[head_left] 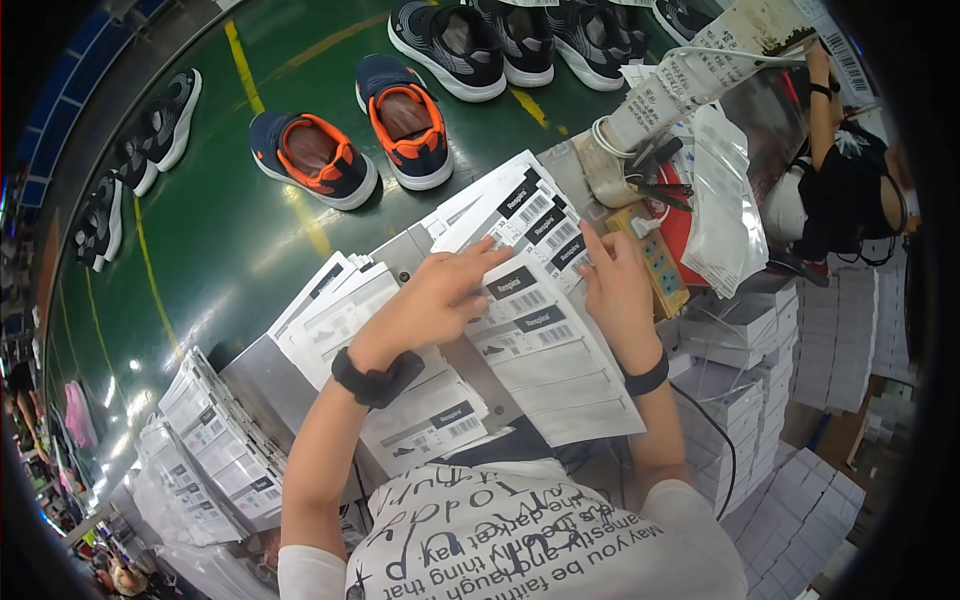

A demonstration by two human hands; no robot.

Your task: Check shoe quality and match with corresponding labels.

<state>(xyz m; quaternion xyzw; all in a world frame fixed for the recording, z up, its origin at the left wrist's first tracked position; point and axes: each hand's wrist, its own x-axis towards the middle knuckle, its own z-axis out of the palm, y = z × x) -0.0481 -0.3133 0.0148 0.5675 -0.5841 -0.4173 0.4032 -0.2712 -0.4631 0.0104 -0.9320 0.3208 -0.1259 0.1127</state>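
Fanned white sheets (pixel 480 212) with printed black-and-white labels lie at the table's near edge. Closer to me, overlapping them, is another labelled white sheet (pixel 560 385). My left hand (pixel 440 295) reaches over from the left with its fingers apart, fingertips on or just above the sheets. At the right edge of the sheets my right hand (pixel 622 290) has its index finger stretched out and its thumb apart, touching the sheets' side. Under my left forearm lies another pile of labelled sheets (pixel 425 405). Each wrist wears a black band.
Navy-and-orange shoes (pixel 330 170) and black shoes (pixel 445 50) stand on the green table (pixel 215 280). A power strip (pixel 650 260) and plastic-wrapped papers (pixel 722 200) lie at the right. Stacked white boxes (pixel 720 400) rise beside me. Another person (pixel 850 190) is at the upper right.
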